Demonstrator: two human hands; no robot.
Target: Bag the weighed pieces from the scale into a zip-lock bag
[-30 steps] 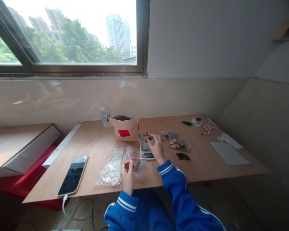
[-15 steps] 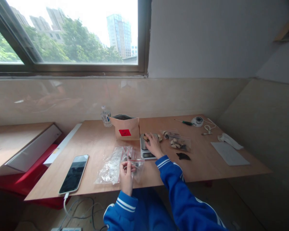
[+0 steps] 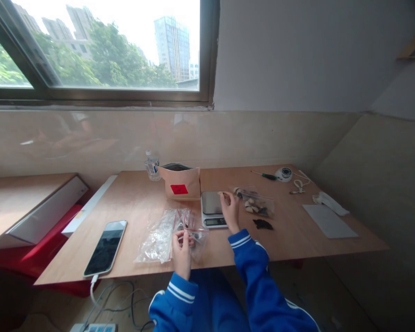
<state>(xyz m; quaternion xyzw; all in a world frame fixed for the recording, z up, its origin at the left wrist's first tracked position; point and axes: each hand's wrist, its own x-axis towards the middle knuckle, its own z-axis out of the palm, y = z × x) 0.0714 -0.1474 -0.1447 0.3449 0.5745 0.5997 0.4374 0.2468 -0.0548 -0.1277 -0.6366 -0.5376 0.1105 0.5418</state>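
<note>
My left hand (image 3: 181, 251) is closed on the edge of a clear zip bag (image 3: 198, 240) with a red seal line, at the front of the table. A few dark bits show inside that bag. Beside it lies a heap of clear zip bags (image 3: 157, 242). My right hand (image 3: 231, 212) is at the right edge of the kitchen scale (image 3: 211, 203), its fingers pinched on small brown dried pieces (image 3: 224, 196), partly hidden by the fingers. The scale's metal plate is bare where it shows. Its display is too small to read.
Behind stand a kraft pouch (image 3: 183, 182), open at the top, and a water bottle (image 3: 152, 167). To the right lie filled zip bags (image 3: 257, 205), a black dried piece (image 3: 263, 224), a screwdriver (image 3: 268, 176), a white camera (image 3: 284, 174) and white paper (image 3: 330, 221). A phone (image 3: 105, 248) charges at left.
My right hand has moved from over the scale's plate to its right edge, with the brown pieces now pinched in its fingers. My left hand keeps its hold on the zip bag.
</note>
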